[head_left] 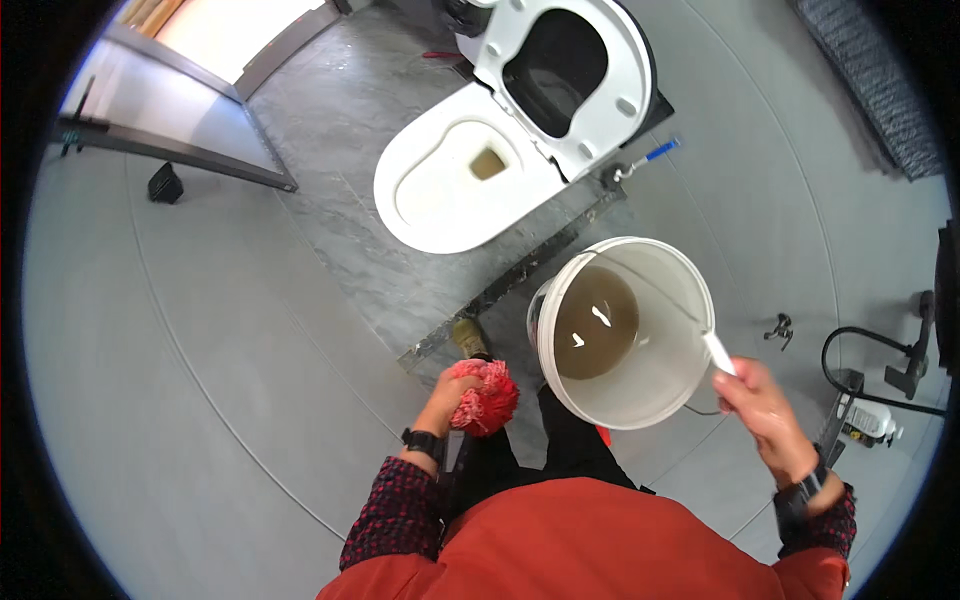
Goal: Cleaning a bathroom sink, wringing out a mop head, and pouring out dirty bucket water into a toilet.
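A white bucket hangs tilted in front of me, with murky brown water pooled in it. Its white handle grip is between the closed fingers of my right hand, and the wire bail runs across the bucket's mouth. My left hand is closed around a bundled red and pink shaggy cleaning cloth, left of the bucket. Beyond the bucket stands a white toilet with its seat and lid raised; some yellowish-brown water shows in the bowl.
A raised grey tiled step carries the toilet, its dark edge running beside the bucket. A blue-handled valve sits near the toilet. At right are a wall tap, a shower fitting and a white bottle. A glass door stands at upper left.
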A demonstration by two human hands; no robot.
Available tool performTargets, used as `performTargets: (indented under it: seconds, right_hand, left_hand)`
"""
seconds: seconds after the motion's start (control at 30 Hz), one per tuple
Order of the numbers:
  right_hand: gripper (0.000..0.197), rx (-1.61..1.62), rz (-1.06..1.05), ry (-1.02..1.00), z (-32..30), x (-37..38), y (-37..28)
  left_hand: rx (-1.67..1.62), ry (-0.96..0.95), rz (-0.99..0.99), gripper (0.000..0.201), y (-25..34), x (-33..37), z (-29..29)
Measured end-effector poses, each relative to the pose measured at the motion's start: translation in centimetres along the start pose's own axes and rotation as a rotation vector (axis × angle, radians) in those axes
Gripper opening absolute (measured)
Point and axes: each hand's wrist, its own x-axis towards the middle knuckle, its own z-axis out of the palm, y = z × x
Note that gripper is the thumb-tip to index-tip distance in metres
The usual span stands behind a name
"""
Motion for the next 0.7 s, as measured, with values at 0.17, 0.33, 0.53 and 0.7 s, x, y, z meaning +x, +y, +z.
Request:
performTargets:
  seconds: [0.17, 0.33, 0.53, 0.7]
  right_hand:
    - [0.027, -0.084, -0.318, 0.078, -0.2, -9.8, -9.3]
    - [0.032, -0.210, -0.529, 0.166, 1.8, -16.2, -16.3]
    - [0.034, -0.295, -0.711, 0.279, 3.3, -18.2, -20.9]
    - [0.033, -0.418, -0.744, 0.451, 4.2, -16.9, -24.4]
  left_hand:
    - [-0.201, -0.153, -0.027, 0.050, -1.6, 2.3, -0.2]
    - [-0.448, -0.471, 0.035, 0.062, 3.8, 0.3, 2.5]
    - [-0.404, -0.269, -0.094, 0.040, 11.4, -4.8, 4.8]
    - [-0.488, -0.377, 0.076, 0.026, 9.1, -2.1, 4.7]
